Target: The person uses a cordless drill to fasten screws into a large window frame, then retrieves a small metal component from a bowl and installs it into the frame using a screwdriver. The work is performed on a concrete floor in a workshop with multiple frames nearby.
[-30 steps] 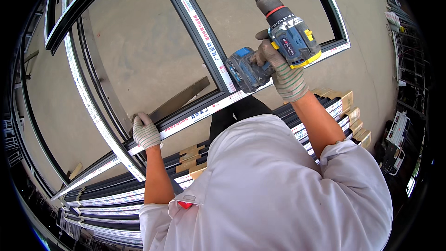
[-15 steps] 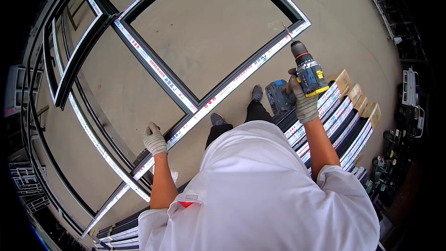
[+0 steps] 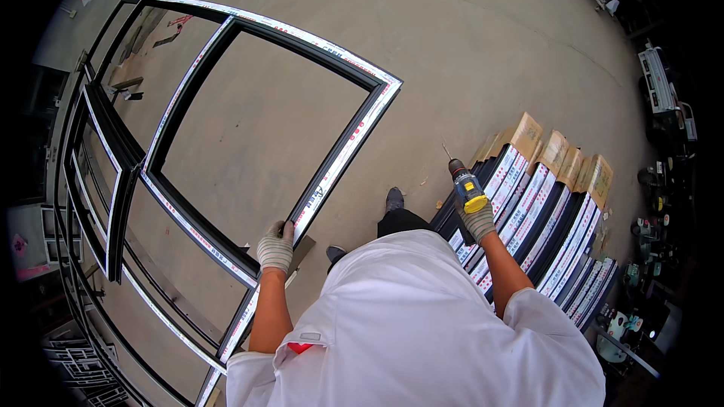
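Note:
A large dark window frame (image 3: pixel 348 143) with white printed protective film spreads across the left and middle of the view. My left hand (image 3: pixel 275 251), in a striped knit glove, is closed over its near rail, below the frame's right-hand corner. My right hand (image 3: pixel 478 222), gloved alike, is wrapped round the handle of a cordless drill (image 3: pixel 469 190). A thin bit points from the drill away from me, up and slightly left. The drill is apart from the frame, at the left side of the stacked profiles; its battery is mostly hidden.
Film-covered profiles (image 3: pixel 520 218) with cardboard-wrapped ends (image 3: pixel 526 134) lie stacked at the right. More bars and a smaller frame (image 3: pixel 115 226) overlap at the left. My feet stand on the concrete floor (image 3: pixel 467 53) between frame and stack. Equipment (image 3: pixel 664 98) lines the far right.
The frame now sits further left in view. My right hand has brought the drill away from the frame's corner, toward the stack. My left hand now sits further up the near rail.

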`<state>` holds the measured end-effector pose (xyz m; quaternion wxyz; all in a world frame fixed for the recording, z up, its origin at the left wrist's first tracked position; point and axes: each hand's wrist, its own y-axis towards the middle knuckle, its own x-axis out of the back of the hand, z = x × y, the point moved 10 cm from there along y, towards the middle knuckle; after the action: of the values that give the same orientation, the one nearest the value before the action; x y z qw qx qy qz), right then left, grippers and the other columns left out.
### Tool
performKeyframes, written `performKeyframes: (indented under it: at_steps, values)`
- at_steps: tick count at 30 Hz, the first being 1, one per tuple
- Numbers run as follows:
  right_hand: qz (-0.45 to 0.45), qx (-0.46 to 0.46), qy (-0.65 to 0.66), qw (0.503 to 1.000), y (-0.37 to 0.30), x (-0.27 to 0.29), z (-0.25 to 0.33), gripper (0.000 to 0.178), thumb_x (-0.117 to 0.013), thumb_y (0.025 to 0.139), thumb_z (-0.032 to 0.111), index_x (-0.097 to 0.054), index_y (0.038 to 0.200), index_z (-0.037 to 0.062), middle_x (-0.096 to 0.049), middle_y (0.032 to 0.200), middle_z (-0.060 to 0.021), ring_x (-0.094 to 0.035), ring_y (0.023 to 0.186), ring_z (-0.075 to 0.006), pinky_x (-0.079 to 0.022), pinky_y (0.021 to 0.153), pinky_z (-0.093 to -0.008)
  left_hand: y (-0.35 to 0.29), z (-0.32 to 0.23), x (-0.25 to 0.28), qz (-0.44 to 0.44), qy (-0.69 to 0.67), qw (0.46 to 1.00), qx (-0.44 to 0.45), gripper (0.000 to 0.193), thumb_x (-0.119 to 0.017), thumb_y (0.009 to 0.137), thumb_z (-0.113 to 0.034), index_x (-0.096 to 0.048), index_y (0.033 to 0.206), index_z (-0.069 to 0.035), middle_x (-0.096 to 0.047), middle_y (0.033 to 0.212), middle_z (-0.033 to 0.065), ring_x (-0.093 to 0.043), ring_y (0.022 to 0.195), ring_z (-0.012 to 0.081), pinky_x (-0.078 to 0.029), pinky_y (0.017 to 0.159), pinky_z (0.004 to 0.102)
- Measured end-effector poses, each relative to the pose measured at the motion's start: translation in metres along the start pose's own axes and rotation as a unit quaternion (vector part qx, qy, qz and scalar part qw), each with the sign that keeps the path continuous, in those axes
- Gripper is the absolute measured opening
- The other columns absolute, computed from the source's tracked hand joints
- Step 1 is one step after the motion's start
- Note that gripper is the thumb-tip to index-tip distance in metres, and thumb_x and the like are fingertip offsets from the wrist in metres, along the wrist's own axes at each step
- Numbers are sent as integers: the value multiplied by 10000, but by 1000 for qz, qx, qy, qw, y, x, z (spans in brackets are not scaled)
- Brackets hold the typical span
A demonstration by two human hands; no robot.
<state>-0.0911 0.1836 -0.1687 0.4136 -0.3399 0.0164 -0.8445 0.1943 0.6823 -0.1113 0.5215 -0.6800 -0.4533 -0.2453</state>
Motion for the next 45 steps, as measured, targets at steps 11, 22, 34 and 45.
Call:
performKeyframes:
  at_steps: [11,22,34,45]
  values:
    - [-19,-202,-184,962,17,107,-163,475,-749,887,306,-597,1271,71,-713,1123,-96,-697,1050,-297,-561,897,-389,90,-160,-47,161,50,985,-48,650,-718,889,-532,-720,1249,9,-749,1136,244,-728,1088,342,-536,981,400]
    - [-9,-294,-194,936,75,138,-194,478,-657,903,449,-644,1249,119,-723,1075,-105,-708,1045,-297,-560,874,-408,154,-358,-86,273,28,958,-80,792,-810,823,-530,-676,1244,127,-735,1168,266,-733,1069,310,-561,954,369]
    - [17,-292,-285,913,246,260,-198,465,-646,902,436,-651,1274,158,-732,1159,-102,-706,1082,-288,-565,914,-398,218,-368,-162,333,96,934,-91,542,-786,883,-487,-763,1097,10,-776,1086,154,-677,937,219,-535,802,406]
    - [40,-273,-137,951,565,331,-119,394,-673,872,380,-646,1141,93,-712,936,-124,-705,903,-311,-568,792,-452,182,-401,-110,296,120,942,97,674,-892,677,-586,-787,1191,-163,-772,1175,96,-715,1121,263,-531,995,356]
